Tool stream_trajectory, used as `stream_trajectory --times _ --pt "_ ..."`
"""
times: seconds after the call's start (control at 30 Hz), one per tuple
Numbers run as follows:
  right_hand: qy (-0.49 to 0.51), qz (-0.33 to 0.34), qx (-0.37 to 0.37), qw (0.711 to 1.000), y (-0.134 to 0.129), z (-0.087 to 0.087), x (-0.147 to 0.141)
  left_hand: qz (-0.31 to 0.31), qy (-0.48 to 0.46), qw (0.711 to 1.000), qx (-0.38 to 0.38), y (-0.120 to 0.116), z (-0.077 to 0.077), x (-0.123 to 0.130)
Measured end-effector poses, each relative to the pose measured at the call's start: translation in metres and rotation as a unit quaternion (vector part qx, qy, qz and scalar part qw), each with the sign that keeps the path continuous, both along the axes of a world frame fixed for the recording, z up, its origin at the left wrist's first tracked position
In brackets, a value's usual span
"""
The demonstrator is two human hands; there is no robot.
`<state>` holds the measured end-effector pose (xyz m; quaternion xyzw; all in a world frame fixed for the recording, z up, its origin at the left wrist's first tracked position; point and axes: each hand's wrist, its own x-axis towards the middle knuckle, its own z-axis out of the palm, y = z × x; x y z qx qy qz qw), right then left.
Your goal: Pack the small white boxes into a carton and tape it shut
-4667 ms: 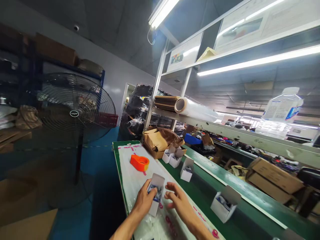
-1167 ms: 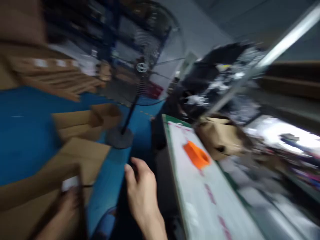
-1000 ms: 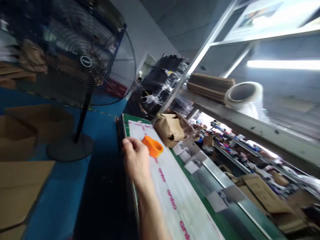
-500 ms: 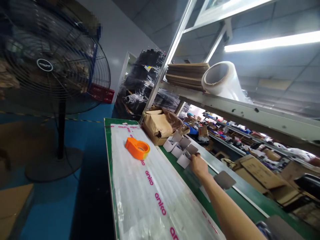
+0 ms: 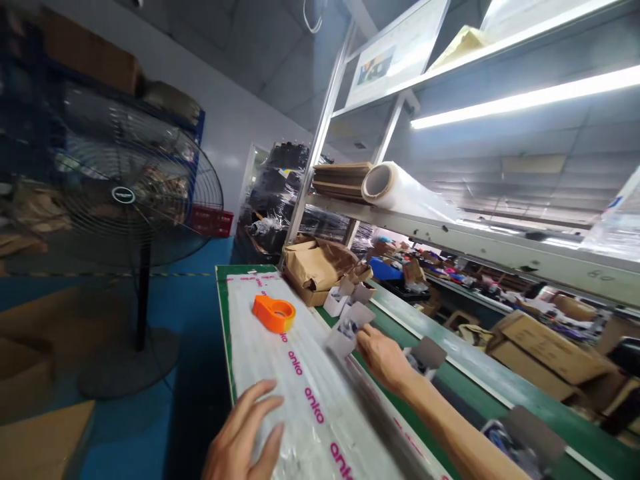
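My right hand (image 5: 377,352) pinches a small white box (image 5: 345,337) with a raised grey flap, at the edge of the wrapped surface. Something bluish shows inside that box. Low in the view, my left hand (image 5: 247,433) has its fingers spread over the plastic-wrapped board (image 5: 300,393) printed with pink "anko" lettering, and nothing is in it. Farther along the board lies an orange tape dispenser (image 5: 274,313). Behind the held box stand more small white boxes (image 5: 336,301) with raised flaps. Another open box (image 5: 425,357) sits beyond my right wrist, partly hidden.
A brown carton (image 5: 313,270) with crumpled paper stands at the bench's far end. Above the green conveyor (image 5: 450,393), a shelf (image 5: 425,223) carries a roll of clear film (image 5: 405,190). A large floor fan (image 5: 143,200) is at left. At lower right is another open box (image 5: 520,440).
My left hand has come into view at the bottom. My right hand has drawn a white box away from the row, towards me and the board. The camera view has shifted.
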<state>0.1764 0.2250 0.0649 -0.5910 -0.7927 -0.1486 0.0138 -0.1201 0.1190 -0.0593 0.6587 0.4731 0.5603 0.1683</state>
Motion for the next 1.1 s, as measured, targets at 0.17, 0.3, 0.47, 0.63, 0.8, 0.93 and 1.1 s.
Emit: stream_trajectory --times 0.17,0.3,0.47,0.63,0.8,0.93,1.1 --pt "0.045 0.176 -0.048 0.982 -0.056 -0.008 -0.047 -0.197 -0.058 0.965 -0.164 0.052 0.04 0.033" --pt "0.264 0.214 -0.093 0.936 -0.068 -0.021 -0.055 -0.256 -0.173 0.936 -0.171 0.068 0.051 0.055" --pt "0.699 -0.005 -0.124 0.704 -0.047 -0.05 -0.051 -0.119 -0.175 0.957 -0.197 0.069 0.051 0.076" --pt "0.806 0.01 -0.227 0.547 -0.033 -0.078 -0.062 -0.105 -0.188 0.957 -0.196 0.075 0.048 0.081" --pt "0.813 0.027 -0.238 0.531 -0.024 -0.079 -0.076 -0.112 -0.195 0.955 -0.192 0.076 0.045 0.078" --pt "0.808 0.016 -0.242 0.537 -0.016 -0.075 -0.081 -0.281 -0.283 0.892 -0.213 0.075 0.043 0.056" --pt "0.801 0.021 -0.214 0.558 -0.013 -0.077 -0.081 -0.314 -0.378 0.835 -0.248 0.08 0.039 0.039"
